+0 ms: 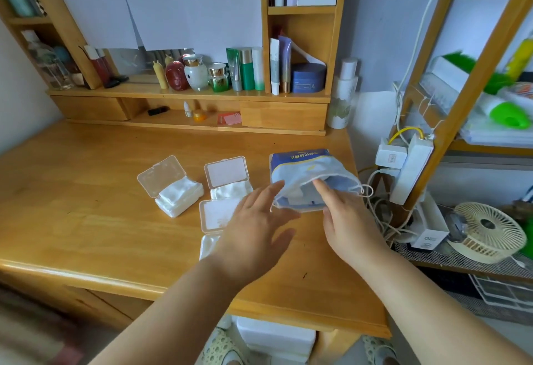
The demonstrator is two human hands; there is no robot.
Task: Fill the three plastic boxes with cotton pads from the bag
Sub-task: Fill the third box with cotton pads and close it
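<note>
bag (300, 174), right worktop edge: mouth faces you; your right hand (350, 220) grip inside, contents unclear; left hand (253, 226) wide, beside.

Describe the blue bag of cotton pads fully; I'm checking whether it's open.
The blue-and-white soft plastic drawstring bag lies on the wooden desk, right of the three clear plastic boxes. Its mouth faces the person and gapes open, white cord trailing right. The right hand reaches a finger into the opening; the left hand touches its left edge.
</note>
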